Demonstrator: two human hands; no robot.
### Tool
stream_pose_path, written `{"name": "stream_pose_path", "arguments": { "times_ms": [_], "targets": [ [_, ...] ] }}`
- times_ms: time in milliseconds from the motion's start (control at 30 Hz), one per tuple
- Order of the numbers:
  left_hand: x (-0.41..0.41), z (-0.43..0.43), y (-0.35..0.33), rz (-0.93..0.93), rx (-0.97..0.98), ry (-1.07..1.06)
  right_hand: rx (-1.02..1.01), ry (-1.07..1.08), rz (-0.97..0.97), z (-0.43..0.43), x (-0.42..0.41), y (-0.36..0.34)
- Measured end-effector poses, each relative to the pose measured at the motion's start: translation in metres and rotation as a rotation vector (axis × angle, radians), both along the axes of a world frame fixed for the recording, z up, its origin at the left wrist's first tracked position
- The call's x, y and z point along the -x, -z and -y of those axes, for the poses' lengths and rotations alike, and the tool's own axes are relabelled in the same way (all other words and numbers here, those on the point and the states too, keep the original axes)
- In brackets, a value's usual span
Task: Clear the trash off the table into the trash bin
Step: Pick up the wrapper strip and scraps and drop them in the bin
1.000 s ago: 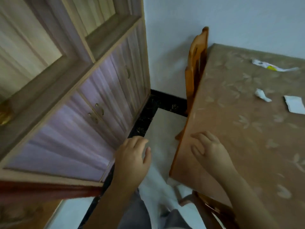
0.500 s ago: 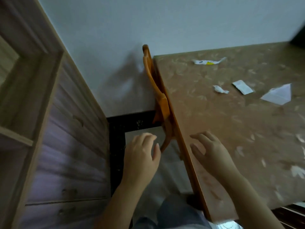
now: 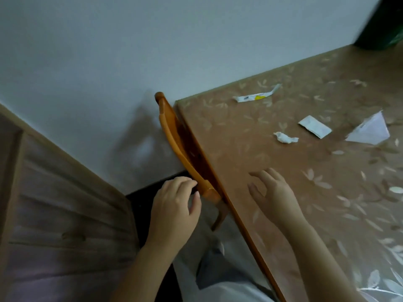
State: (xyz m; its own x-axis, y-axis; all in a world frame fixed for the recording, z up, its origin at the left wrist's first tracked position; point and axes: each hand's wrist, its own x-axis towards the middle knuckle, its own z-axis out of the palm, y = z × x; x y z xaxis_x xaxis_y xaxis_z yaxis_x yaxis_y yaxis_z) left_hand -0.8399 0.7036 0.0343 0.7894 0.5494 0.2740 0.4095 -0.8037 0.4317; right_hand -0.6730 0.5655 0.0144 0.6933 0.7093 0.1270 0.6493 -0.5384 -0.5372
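Several scraps lie on the brown leaf-patterned table (image 3: 239,136): a long white wrapper with a yellow mark (image 3: 256,97) near the far edge, a small crumpled paper wad (image 3: 284,137), a flat white paper slip (image 3: 314,126), and a larger folded white sheet (image 3: 370,131). My right hand (image 3: 272,192) hovers over the table's near left part, fingers spread, holding nothing. My left hand (image 3: 174,209) hangs off the table's left edge, beside the chair back, empty with fingers loosely curled. No trash bin can be made out with certainty.
An orange wooden chair (image 3: 174,140) is tucked against the table's left edge. A wooden cabinet (image 3: 54,214) fills the left side, a pale wall stands behind. A dark green object (image 3: 383,29) sits at the table's far right corner.
The view has swung right and away from the cabinet, bringing more of the table and its scraps into sight. Both hands keep their empty, open pose.
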Motion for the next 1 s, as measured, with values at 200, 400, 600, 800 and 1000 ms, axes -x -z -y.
{"name": "stream_pose_path", "arguments": {
  "times_ms": [200,400,600,800,1000],
  "targets": [
    [-0.085,-0.056,-0.008,0.021,-0.043,0.076,-0.036,0.147,-0.030,-0.037,-0.060,-0.001],
    [-0.160,-0.089,0.005,0.001,-0.043,0.216,-0.021,0.275,-0.042,-0.052,-0.102,0.002],
    [-0.258,-0.139,0.037,0.014,-0.073,0.316,-0.003,0.406,-0.057,-0.074,-0.154,0.012],
    [-0.366,-0.185,0.083,-0.034,-0.043,0.342,-0.016,0.590,-0.102,-0.105,-0.217,0.026],
    [-0.436,-0.209,0.128,-0.104,0.039,0.346,0.012,0.656,-0.127,-0.131,-0.255,0.054]
  ]
}}
